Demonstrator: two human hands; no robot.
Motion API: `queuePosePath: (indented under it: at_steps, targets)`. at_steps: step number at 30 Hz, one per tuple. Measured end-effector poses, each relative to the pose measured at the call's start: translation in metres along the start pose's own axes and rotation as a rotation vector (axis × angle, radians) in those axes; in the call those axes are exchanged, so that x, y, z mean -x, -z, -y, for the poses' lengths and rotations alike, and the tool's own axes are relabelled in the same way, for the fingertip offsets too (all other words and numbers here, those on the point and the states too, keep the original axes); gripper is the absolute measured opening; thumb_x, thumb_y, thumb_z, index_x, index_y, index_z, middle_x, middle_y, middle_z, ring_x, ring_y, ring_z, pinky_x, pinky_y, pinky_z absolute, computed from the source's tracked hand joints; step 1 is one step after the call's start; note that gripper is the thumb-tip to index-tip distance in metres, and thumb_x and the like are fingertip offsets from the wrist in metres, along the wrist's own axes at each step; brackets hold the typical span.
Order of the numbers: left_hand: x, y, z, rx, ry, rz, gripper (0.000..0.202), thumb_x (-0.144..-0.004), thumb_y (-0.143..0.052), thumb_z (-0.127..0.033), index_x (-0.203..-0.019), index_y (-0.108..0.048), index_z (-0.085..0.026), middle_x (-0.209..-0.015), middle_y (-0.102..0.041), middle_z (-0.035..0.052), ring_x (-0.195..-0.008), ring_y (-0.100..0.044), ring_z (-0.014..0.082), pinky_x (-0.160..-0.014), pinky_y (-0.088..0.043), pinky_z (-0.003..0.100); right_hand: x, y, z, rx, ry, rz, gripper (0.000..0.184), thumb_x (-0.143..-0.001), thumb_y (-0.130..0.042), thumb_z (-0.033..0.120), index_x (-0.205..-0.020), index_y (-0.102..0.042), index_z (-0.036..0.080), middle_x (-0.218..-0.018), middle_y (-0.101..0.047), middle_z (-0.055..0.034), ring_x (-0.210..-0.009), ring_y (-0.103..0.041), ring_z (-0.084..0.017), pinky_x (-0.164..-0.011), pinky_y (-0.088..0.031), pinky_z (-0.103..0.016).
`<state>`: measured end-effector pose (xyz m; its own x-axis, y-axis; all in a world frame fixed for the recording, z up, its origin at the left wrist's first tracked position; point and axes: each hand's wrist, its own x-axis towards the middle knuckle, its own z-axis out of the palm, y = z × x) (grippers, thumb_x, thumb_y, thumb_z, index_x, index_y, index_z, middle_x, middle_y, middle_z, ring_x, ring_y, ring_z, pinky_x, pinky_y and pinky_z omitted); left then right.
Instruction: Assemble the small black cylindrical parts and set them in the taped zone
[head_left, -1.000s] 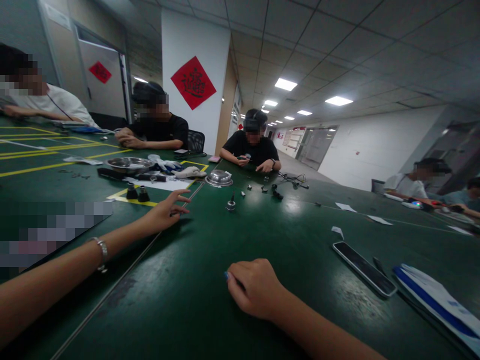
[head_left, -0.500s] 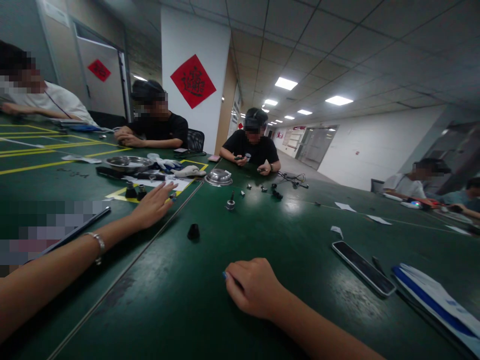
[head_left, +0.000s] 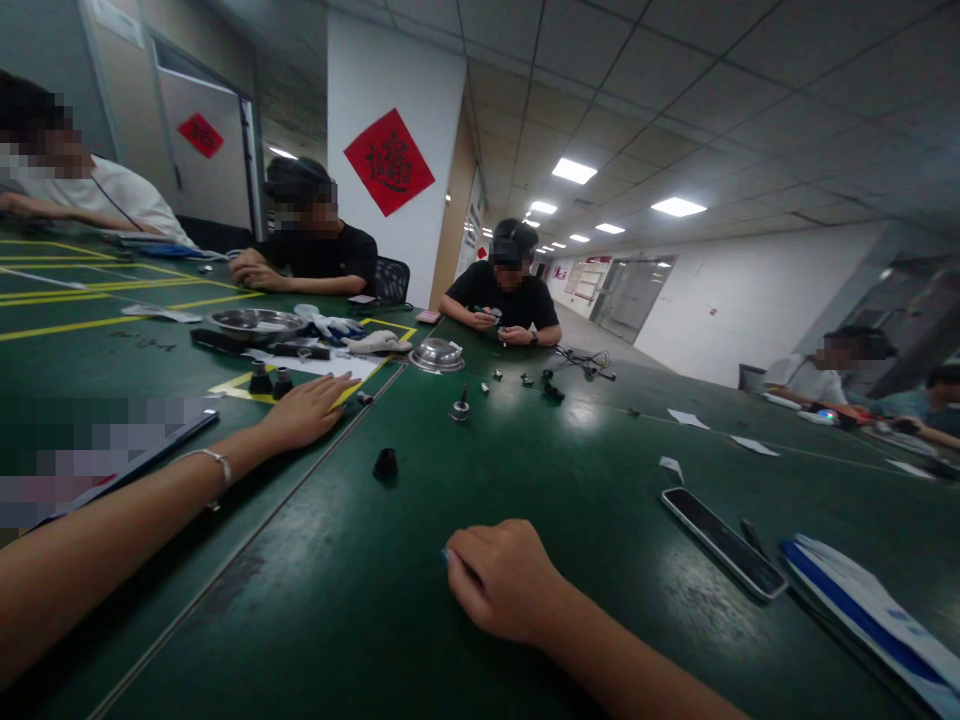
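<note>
My left hand (head_left: 309, 408) lies palm down on the green table, open, with its fingers stretched toward the far side. Just beyond its fingertips is a small metallic part (head_left: 364, 398). Two black cone-shaped parts (head_left: 271, 380) stand behind the hand. My right hand (head_left: 501, 578) rests on the near part of the table with its fingers curled closed; whatever is inside them, if anything, is hidden. A black tapered cap (head_left: 385, 463) stands between my hands. Farther off is a round silver part with an upright shaft (head_left: 460, 408).
An upturned steel bowl (head_left: 436, 354), a steel dish (head_left: 256, 323) and gloves (head_left: 375, 342) lie farther back. Several small parts (head_left: 553, 388) are scattered near a co-worker (head_left: 501, 290) opposite. At right are a phone (head_left: 721, 543) and a blue-white packet (head_left: 870, 600).
My left hand's fingers have shifted slightly, and the small metallic part at their tips now shows apart from them on the table. The co-worker opposite has brought both hands together. My right hand stays put.
</note>
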<state>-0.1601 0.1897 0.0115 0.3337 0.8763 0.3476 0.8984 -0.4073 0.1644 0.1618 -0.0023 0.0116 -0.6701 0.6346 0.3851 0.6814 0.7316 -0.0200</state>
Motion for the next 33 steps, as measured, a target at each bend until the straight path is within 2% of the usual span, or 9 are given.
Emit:
queuePosePath:
  at_steps: [2, 5, 10, 15, 18, 21, 23, 27, 33]
  targets:
    - [-0.002, 0.0, -0.001, 0.009, -0.032, 0.011, 0.056, -0.082, -0.04, -0.023, -0.137, -0.036, -0.011, -0.146, -0.033, 0.0128, -0.135, -0.028, 0.0294, -0.11, -0.018, 0.045, 0.0, 0.0, 0.0, -0.006, 0.004, 0.004, 0.02, -0.089, -0.039, 0.023, -0.075, -0.053, 0.018, -0.063, -0.059, 0.0017, -0.05, -0.048, -0.01, -0.048, -0.025, -0.025]
    - [-0.005, -0.002, 0.001, 0.068, -0.061, 0.067, 0.052, -0.08, -0.041, -0.026, -0.13, -0.046, -0.017, -0.138, -0.046, 0.0102, -0.129, -0.039, 0.0285, -0.108, -0.026, 0.043, -0.001, 0.0, 0.0, -0.014, 0.009, 0.017, 0.02, -0.089, -0.039, 0.023, -0.077, -0.054, 0.017, -0.063, -0.059, 0.0016, -0.05, -0.048, -0.01, -0.048, -0.026, -0.024]
    - [-0.001, -0.004, -0.007, 0.194, -0.038, 0.132, 0.052, -0.082, -0.037, -0.038, -0.127, -0.048, -0.014, -0.13, -0.053, 0.0114, -0.119, -0.05, 0.0269, -0.103, -0.036, 0.038, -0.002, 0.001, 0.0, -0.023, 0.006, 0.038, 0.019, -0.089, -0.039, 0.024, -0.08, -0.055, 0.018, -0.065, -0.059, 0.0016, -0.051, -0.049, -0.01, -0.049, -0.028, -0.024]
    - [0.018, 0.002, -0.054, 0.313, -0.136, 0.184, 0.052, -0.087, -0.032, -0.043, -0.129, -0.048, -0.017, -0.13, -0.054, 0.0081, -0.122, -0.048, 0.0252, -0.106, -0.031, 0.038, 0.0, 0.002, -0.001, -0.041, 0.019, 0.055, 0.018, -0.088, -0.04, 0.023, -0.084, -0.056, 0.017, -0.068, -0.061, 0.0007, -0.053, -0.05, -0.01, -0.051, -0.029, -0.024]
    - [0.029, 0.01, -0.086, 0.455, -0.18, 0.266, 0.054, -0.092, -0.025, -0.044, -0.142, -0.028, -0.023, -0.135, -0.051, 0.0058, -0.127, -0.043, 0.0236, -0.109, -0.027, 0.04, 0.001, 0.003, -0.002, -0.038, 0.022, 0.06, 0.018, -0.088, -0.039, 0.023, -0.086, -0.056, 0.018, -0.069, -0.062, 0.0005, -0.055, -0.052, -0.011, -0.051, -0.03, -0.024]
    - [0.034, 0.021, -0.103, 0.564, -0.177, 0.234, 0.053, -0.095, -0.014, -0.044, -0.145, -0.015, -0.027, -0.145, -0.037, 0.0038, -0.135, -0.031, 0.0232, -0.109, -0.023, 0.044, 0.002, 0.005, -0.002, -0.031, 0.028, 0.067, 0.019, -0.088, -0.039, 0.024, -0.084, -0.056, 0.018, -0.069, -0.061, 0.0008, -0.054, -0.051, -0.011, -0.051, -0.03, -0.024]
    - [0.037, 0.029, -0.107, 0.545, -0.175, 0.208, 0.056, -0.093, -0.022, -0.047, -0.145, -0.017, -0.027, -0.148, -0.032, 0.0048, -0.136, -0.029, 0.0256, -0.108, -0.026, 0.044, 0.002, 0.006, -0.001, -0.029, 0.039, 0.069, 0.019, -0.088, -0.039, 0.024, -0.083, -0.056, 0.018, -0.068, -0.061, 0.0007, -0.053, -0.051, -0.011, -0.051, -0.03, -0.024]
    - [0.041, 0.035, -0.103, 0.323, -0.247, 0.259, 0.074, -0.075, -0.059, -0.045, -0.141, -0.031, -0.027, -0.142, -0.041, 0.0086, -0.129, -0.039, 0.0296, -0.105, -0.032, 0.043, 0.004, 0.007, 0.001, -0.044, 0.028, 0.034, 0.02, -0.088, -0.038, 0.023, -0.084, -0.057, 0.018, -0.068, -0.062, 0.0, -0.053, -0.052, -0.011, -0.051, -0.031, -0.024]
    - [0.043, 0.008, -0.104, 0.295, -0.22, 0.215, 0.059, -0.076, -0.057, -0.032, -0.133, -0.042, -0.025, -0.132, -0.052, 0.0074, -0.123, -0.047, 0.0268, -0.103, -0.036, 0.043, 0.006, 0.007, 0.002, -0.11, -0.073, -0.096, 0.021, -0.089, -0.037, 0.023, -0.094, -0.057, 0.019, -0.074, -0.063, -0.0003, -0.057, -0.054, -0.012, -0.056, -0.033, -0.024]
